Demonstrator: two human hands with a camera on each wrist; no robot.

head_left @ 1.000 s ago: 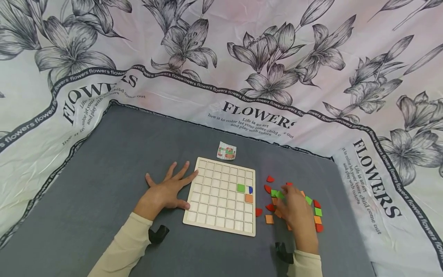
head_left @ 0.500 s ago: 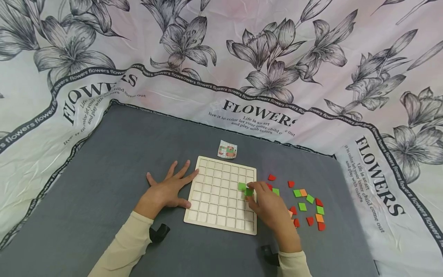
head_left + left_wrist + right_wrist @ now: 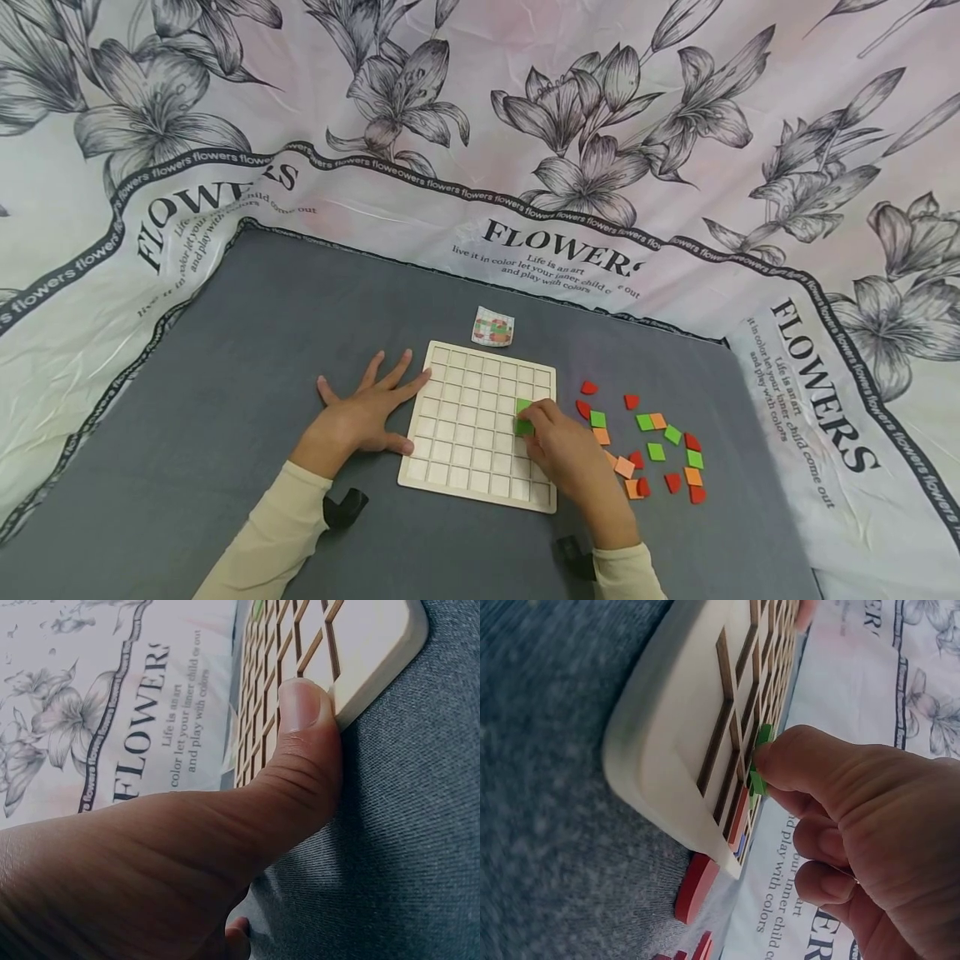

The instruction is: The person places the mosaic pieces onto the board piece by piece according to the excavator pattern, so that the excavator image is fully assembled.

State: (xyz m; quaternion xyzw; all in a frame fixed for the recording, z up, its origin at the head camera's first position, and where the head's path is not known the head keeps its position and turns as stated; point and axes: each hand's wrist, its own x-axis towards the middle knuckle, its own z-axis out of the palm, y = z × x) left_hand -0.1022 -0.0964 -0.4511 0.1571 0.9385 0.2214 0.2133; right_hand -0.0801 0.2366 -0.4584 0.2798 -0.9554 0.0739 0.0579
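Note:
A pale wooden grid board (image 3: 465, 429) lies on the grey cloth. My left hand (image 3: 363, 417) is spread at its left side, and the thumb (image 3: 304, 712) presses on the board's rim. Over the right part of the grid, my right hand (image 3: 566, 450) pinches a green square tile (image 3: 522, 427) between thumb and finger; the tile is tilted close over a cell. Just beyond it a second green tile (image 3: 523, 405) sits in the grid. In the right wrist view an orange-red tile (image 3: 737, 817) and a blue piece (image 3: 741, 844) show in nearby cells; from above, the hand hides them.
Loose red, green and orange pieces (image 3: 656, 452) lie scattered right of the board. One red piece (image 3: 696, 887) lies right against the board's edge. A small printed pattern card (image 3: 492, 327) rests beyond the far edge. Flower-printed cloth (image 3: 562, 250) walls the back and sides.
My right hand has moved left from the loose pieces to the board, bringing a green tile with it, then shifted slightly further left and nearer me. The left hand has stayed put.

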